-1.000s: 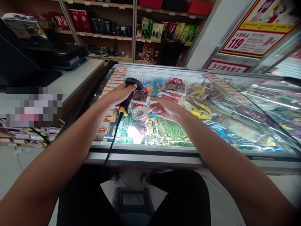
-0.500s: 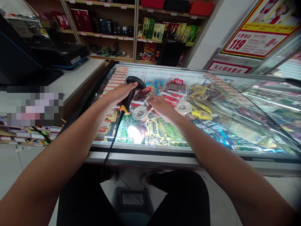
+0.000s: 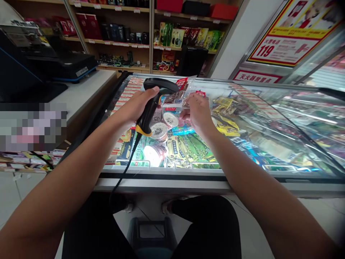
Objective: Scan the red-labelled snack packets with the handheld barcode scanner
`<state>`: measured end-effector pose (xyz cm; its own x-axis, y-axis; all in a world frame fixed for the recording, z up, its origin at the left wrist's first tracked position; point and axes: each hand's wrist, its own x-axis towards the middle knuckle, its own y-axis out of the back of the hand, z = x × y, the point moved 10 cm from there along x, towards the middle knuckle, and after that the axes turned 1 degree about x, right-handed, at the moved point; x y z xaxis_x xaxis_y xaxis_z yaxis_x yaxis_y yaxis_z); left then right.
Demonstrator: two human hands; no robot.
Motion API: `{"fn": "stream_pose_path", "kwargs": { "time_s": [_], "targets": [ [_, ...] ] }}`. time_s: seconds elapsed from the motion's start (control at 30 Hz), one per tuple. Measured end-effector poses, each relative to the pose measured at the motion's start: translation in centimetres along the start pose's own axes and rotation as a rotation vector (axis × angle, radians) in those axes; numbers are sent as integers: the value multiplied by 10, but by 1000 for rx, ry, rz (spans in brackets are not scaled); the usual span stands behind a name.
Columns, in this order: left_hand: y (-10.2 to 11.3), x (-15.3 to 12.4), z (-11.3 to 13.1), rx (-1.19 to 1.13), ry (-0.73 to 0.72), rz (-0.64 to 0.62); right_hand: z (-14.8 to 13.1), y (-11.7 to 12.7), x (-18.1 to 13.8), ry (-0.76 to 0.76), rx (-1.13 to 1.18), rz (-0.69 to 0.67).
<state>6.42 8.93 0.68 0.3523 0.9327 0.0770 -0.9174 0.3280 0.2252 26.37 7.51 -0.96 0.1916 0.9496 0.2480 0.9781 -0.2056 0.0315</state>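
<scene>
My left hand (image 3: 138,105) is wrapped round the handle of a black and yellow barcode scanner (image 3: 147,117), whose cord hangs toward the front edge. The scanner's head reaches out to the right, over a clear plastic packet (image 3: 176,97) with a red label and dark brown contents. My right hand (image 3: 199,111) pinches this packet at its right side, holding it up and tilted. Below the packet are white-lidded cups (image 3: 159,131), one brightly lit (image 3: 155,154), and a green food bag (image 3: 195,145). Part of the packet is hidden behind the scanner.
A glass-topped chest freezer (image 3: 167,185) full of packaged food spans the front. To the left stands a counter (image 3: 93,84) with black equipment (image 3: 72,66). Stocked shelves (image 3: 121,45) are behind. A plastic stool (image 3: 151,230) sits between my legs.
The packet has come up off the pile in my right hand, uncovering another cup and a blue bag. The scanner has tilted, its head now further right and closer to the packet.
</scene>
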Motion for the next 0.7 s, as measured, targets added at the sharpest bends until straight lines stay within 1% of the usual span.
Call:
{"fn": "stream_pose_path", "kwargs": {
  "time_s": [0.1, 0.17, 0.3, 0.4, 0.47, 0.53, 0.6, 0.67, 0.7],
  "targets": [
    [-13, -6, 3, -69, 15, -72, -1, 7, 3, -5, 12, 30],
    [-17, -9, 3, -92, 21, -96, -2, 9, 3, -18, -4, 37],
    [-19, -12, 5, -105, 20, -107, 0, 8, 2, -28, -42, 37],
    [-17, -12, 8, -99, 22, -87, -3, 8, 1, -16, -111, 24],
    [-10, -11, 9, -86, 33, -49, -16, 12, -2, 26, -237, 10],
    [1, -6, 8, -58, 48, 9, -34, 16, -6, 84, -451, -39],
    [17, 0, 4, -1, 63, 84, -46, 15, -10, 111, -733, -163],
    [37, 6, 0, 86, 58, 176, -49, 18, -14, 98, -988, -282],
    [47, 9, -2, 141, 51, 223, -49, 22, -14, 83, -1091, -317]
  ]
}}
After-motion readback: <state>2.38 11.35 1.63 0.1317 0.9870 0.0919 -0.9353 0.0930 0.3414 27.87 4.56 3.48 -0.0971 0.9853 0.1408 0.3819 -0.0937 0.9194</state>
